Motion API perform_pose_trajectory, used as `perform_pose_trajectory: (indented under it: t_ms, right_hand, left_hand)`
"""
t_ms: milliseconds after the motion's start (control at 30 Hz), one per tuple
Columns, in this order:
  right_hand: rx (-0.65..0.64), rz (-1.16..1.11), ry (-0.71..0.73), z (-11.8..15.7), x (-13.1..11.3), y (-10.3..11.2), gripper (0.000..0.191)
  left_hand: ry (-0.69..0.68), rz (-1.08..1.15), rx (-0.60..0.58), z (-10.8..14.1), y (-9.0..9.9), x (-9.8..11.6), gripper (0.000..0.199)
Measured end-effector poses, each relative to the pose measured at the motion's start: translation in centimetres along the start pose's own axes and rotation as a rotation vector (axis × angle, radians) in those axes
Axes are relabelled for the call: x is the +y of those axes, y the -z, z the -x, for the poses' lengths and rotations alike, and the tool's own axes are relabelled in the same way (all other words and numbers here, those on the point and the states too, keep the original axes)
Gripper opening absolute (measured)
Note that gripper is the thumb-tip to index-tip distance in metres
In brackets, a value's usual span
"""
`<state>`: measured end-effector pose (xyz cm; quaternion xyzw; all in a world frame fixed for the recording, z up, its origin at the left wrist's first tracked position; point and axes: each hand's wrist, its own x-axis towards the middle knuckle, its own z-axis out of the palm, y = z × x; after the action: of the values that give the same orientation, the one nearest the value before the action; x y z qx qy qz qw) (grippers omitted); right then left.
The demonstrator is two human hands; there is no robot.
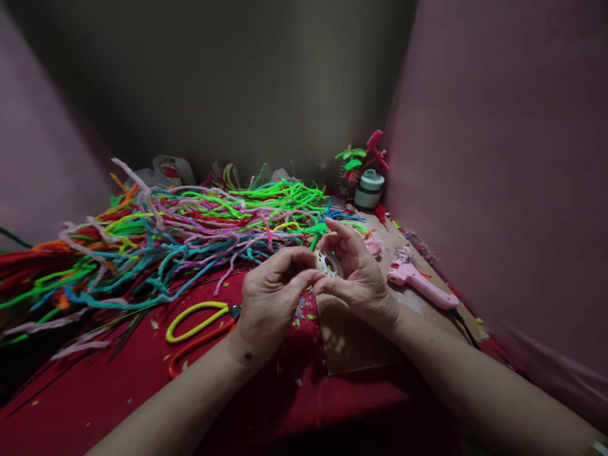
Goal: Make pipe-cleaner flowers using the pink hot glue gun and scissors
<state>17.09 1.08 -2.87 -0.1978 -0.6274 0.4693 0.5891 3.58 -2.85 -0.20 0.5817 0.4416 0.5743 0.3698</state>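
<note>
A small white ring with a row of holes round its band is held up in front of me, tilted, over the edge of a brown board. My left hand pinches its left side between thumb and fingers. On the other side, my right hand has its thumb and fingers curved round the ring, some fingertips raised. Just left of my left hand lie scissors with one yellow and one red handle; their blades are hidden behind the hand.
A large heap of coloured pipe cleaners covers the red cloth at left and back. A pink glue gun with a black cord lies on the brown board at right. Behind it stand a pale jar and a pink fuzzy flower.
</note>
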Motion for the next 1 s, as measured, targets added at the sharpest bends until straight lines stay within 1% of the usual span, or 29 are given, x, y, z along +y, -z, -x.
perform_pose_trajectory:
  t_ms: [67, 167, 233, 300, 367, 433, 533, 667, 800, 900, 933, 1000]
  right_hand:
    - [0.003, 0.004, 0.015, 0.0, -0.12, -0.09, 0.075]
    - [0.005, 0.029, 0.034, 0.02, -0.15, -0.12, 0.076]
    - [0.005, 0.05, 0.059, 0.04, -0.01, -0.06, 0.079]
    - [-0.005, 0.064, 0.088, 0.05, 0.21, 0.03, 0.081]
    - [-0.018, 0.072, 0.11, 0.06, 0.38, 0.11, 0.082]
    - [-0.026, 0.082, 0.116, 0.07, 0.41, 0.14, 0.081]
    - [-0.031, 0.098, 0.12, 0.1, 0.29, 0.12, 0.079]
    - [-0.035, 0.122, 0.1, 0.13, 0.17, 0.06, 0.081]
    - [-0.016, 0.114, 0.107, 0.14, 0.12, -0.02, 0.08]
    - [-0.017, 0.136, 0.1, 0.12, 0.1, -0.05, 0.082]
    - [-0.02, 0.138, 0.095, 0.11, 0.12, -0.04, 0.082]
    - [-0.021, 0.136, 0.098, 0.12, 0.19, 0.01, 0.082]
  left_hand:
    - [-0.022, -0.008, -0.014, 0.0, 0.02, -0.02, 0.005]
    - [-0.006, 0.022, -0.011, -0.19, -0.01, 0.14, 0.004]
    - [-0.013, 0.053, -0.006, -0.38, -0.03, 0.25, 0.015]
    - [-0.03, 0.06, -0.028, -0.51, -0.04, 0.28, 0.02]
    - [-0.033, 0.043, -0.042, -0.51, -0.05, 0.24, 0.014]
    - [-0.04, 0.021, -0.025, -0.41, -0.06, 0.18, 0.008]
    - [-0.054, 0.008, -0.012, -0.19, -0.09, 0.09, 0.008]
    - [-0.06, 0.006, -0.03, -0.02, -0.03, -0.11, 0.004]
    - [-0.047, 0.053, -0.034, -0.34, 0.1, -0.1, 0.007]
    - [-0.013, 0.136, -0.064, -0.73, 0.12, 0.09, 0.019]
    - [-0.005, 0.143, -0.074, -0.8, 0.11, 0.15, 0.021]
    - [-0.003, 0.103, -0.073, -0.76, 0.09, 0.17, 0.015]
